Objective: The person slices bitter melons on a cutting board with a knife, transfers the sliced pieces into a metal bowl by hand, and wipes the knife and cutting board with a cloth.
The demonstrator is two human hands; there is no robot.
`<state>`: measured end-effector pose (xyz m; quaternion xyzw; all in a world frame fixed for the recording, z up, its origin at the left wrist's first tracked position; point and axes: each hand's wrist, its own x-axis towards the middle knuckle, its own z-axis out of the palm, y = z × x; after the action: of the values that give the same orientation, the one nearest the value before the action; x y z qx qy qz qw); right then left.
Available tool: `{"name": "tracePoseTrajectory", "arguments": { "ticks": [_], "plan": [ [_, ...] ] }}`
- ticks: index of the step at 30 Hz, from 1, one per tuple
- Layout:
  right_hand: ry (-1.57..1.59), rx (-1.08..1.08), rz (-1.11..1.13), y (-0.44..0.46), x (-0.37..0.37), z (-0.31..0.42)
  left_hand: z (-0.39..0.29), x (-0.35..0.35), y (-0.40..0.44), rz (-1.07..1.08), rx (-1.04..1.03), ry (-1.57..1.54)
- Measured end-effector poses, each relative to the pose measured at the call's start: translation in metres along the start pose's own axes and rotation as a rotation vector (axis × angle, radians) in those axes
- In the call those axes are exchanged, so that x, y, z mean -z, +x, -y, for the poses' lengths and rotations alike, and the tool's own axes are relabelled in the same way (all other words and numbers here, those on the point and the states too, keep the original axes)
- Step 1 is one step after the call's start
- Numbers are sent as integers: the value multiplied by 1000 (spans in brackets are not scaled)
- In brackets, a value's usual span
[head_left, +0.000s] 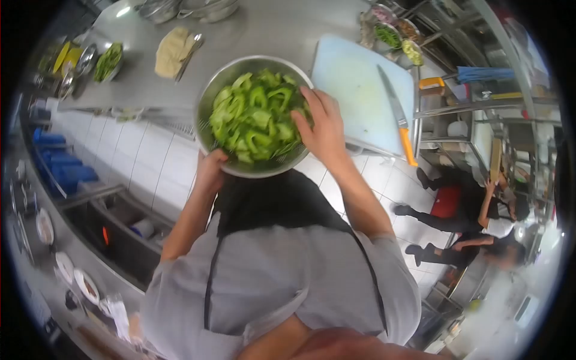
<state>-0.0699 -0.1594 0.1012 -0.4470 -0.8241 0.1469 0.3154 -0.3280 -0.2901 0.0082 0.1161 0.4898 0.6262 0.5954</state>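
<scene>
A round metal colander (204,108) full of sliced green peppers (255,114) is in front of my body, over the edge of the steel counter. My left hand (211,170) grips its near left rim, with the thumb on top and the other fingers hidden underneath. On the right side, my right hand (322,125) lies over the rim, its thumb and fingers reaching inside against the pepper slices. Just right of the colander is a white cutting board (342,78) with wet traces. An orange-handled knife (394,107) rests along the board's right side.
A folded cloth (173,51) and a bowl of green vegetables (108,62) stand on the steel counter (264,30). Small bowls of chopped ingredients (387,36) sit beyond the board. Two other people (462,210) are at the right. Blue containers (66,165) stand at the left.
</scene>
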Motion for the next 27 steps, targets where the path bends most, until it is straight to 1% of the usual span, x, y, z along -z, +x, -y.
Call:
{"name": "tracePoseTrajectory", "arguments": {
  "ticks": [1, 2, 5, 6, 9, 10, 13, 14, 17, 19, 21, 22, 24, 26, 27],
  "plan": [
    [8, 42, 99, 5, 3, 10, 11, 5, 2, -14, 11, -2],
    [19, -77, 234, 11, 1, 24, 7, -7, -5, -19, -5, -9],
    [-124, -74, 339, 14, -13, 44, 6, -43, -24, -18, -46, -34],
    [-189, -4, 323, 7, -18, 46, 9, -49, -27, -22, -57, -42],
    [-265, 148, 476, -21, -7, 65, 17, -51, -39, -20, -66, -3],
    [-316, 163, 506, -30, 0, 73, 21, -49, -45, -20, -55, -11],
    [-283, 139, 425, -42, 2, 50, 24, -50, -79, -96, -49, 23],
    [-225, 63, 369, -42, 4, 43, 28, -47, -86, -100, -38, 15],
    [-120, 213, 457, -65, 14, 42, 41, -27, -107, -119, -2, 11],
    [-31, 233, 372, -87, 21, 50, 46, -11, -121, -130, 36, 34],
    [58, 258, 277, -95, 26, 53, 41, -14, -136, -160, 57, -24],
    [149, 185, 154, -95, 28, 45, 38, -14, -144, -179, 58, -54],
    [-32, 5, -96, -94, 24, 9, 44, 0, -143, -133, 32, -102],
    [254, -377, -54, -89, 18, -7, 37, 6, -145, -119, 4, -113],
    [490, -523, -6, -87, 13, -5, 30, 5, -146, -125, -9, -99]
  ]
}}
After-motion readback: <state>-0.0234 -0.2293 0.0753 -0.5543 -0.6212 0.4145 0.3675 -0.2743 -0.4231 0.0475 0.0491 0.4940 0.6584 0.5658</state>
